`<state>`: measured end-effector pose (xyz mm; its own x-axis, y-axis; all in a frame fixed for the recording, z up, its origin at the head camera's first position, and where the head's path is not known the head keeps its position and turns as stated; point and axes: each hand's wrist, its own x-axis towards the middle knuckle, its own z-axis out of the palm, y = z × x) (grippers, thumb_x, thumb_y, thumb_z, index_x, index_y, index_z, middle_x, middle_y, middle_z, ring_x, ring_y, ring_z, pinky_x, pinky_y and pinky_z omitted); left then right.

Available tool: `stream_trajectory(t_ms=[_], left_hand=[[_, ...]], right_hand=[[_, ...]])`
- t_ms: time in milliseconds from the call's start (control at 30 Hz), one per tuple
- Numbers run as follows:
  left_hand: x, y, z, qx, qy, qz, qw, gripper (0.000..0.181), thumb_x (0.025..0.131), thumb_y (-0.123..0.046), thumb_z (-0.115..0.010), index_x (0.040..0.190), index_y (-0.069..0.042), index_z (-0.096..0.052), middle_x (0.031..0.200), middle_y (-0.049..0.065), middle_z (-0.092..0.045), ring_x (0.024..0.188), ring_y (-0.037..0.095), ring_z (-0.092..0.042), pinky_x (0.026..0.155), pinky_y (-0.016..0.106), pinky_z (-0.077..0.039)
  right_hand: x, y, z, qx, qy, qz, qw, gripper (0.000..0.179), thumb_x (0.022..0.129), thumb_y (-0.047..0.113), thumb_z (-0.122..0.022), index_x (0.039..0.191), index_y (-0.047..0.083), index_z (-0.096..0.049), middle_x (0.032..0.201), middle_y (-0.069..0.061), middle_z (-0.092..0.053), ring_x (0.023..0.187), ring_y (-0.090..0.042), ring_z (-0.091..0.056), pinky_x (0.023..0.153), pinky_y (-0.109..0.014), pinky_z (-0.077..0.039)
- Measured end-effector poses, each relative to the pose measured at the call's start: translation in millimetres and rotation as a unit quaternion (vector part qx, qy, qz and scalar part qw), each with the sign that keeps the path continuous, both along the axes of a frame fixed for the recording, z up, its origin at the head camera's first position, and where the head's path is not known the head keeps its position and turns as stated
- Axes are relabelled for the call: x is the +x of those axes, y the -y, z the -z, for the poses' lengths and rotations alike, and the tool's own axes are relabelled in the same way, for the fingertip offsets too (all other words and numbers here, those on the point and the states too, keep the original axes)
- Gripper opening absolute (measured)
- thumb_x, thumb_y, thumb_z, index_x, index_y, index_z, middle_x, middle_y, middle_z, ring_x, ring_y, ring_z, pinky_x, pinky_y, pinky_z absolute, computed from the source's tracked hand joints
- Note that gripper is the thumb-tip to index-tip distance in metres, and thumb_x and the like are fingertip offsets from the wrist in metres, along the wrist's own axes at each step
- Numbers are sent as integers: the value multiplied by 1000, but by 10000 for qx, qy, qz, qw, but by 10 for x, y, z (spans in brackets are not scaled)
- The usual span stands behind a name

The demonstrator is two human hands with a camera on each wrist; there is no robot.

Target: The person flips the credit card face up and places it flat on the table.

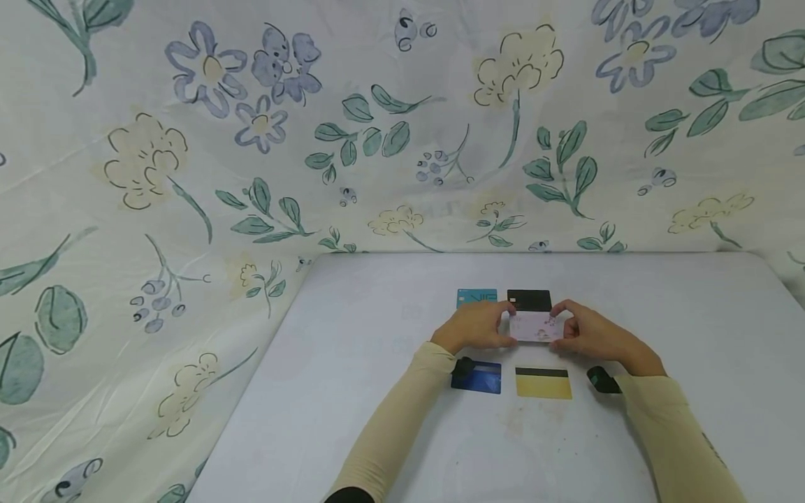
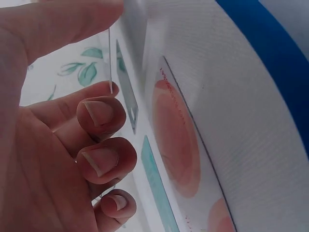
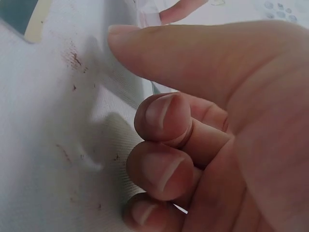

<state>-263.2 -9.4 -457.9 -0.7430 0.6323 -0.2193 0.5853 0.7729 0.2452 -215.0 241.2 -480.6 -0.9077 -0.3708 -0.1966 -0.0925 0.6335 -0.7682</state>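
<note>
A white card with a pale pink pattern (image 1: pixel 534 327) is pinched between both hands, just in front of a black card (image 1: pixel 530 300). My left hand (image 1: pixel 476 325) grips its left edge with thumb and index finger; in the left wrist view the card shows edge-on as a thin line, the other fingers curled. At the card's right edge, my right hand (image 1: pixel 597 337) pinches with thumb and forefinger. Partly behind the left hand lies a teal card (image 1: pixel 476 296). Below that hand, the left wrist view shows a white card with pink-red ovals (image 2: pixel 176 140).
Nearer to me lie a blue card (image 1: pixel 483 381) and a yellow card with a dark stripe (image 1: pixel 544 384). All rest on a white table (image 1: pixel 352 335). Floral cloth (image 1: pixel 390 188) hangs behind the table and along its left side. A dark wrist device (image 1: pixel 604 379) sits by the right sleeve.
</note>
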Motion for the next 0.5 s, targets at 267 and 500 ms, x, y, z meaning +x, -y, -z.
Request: stream_trajectory(t_ms=[267, 500], left_hand=[[10, -6, 18, -61, 134, -105, 9998, 59, 92, -49, -73, 142, -22, -58, 88, -4, -60, 77, 9, -55, 60, 20, -41], [15, 2, 69, -107, 60, -79, 9999, 59, 91, -50, -74, 141, -23, -59, 86, -5, -60, 76, 9, -54, 60, 21, -41]], right_hand=[[16, 13, 4, 48, -5, 17, 10000, 61, 91, 18, -79, 138, -1, -45, 73, 0, -52, 67, -14, -49, 57, -23, -39], [22, 27, 26, 25, 155, 53, 9999, 64, 90, 20, -79, 140, -1, -45, 72, -1, -53, 65, -14, -50, 56, -23, -40]])
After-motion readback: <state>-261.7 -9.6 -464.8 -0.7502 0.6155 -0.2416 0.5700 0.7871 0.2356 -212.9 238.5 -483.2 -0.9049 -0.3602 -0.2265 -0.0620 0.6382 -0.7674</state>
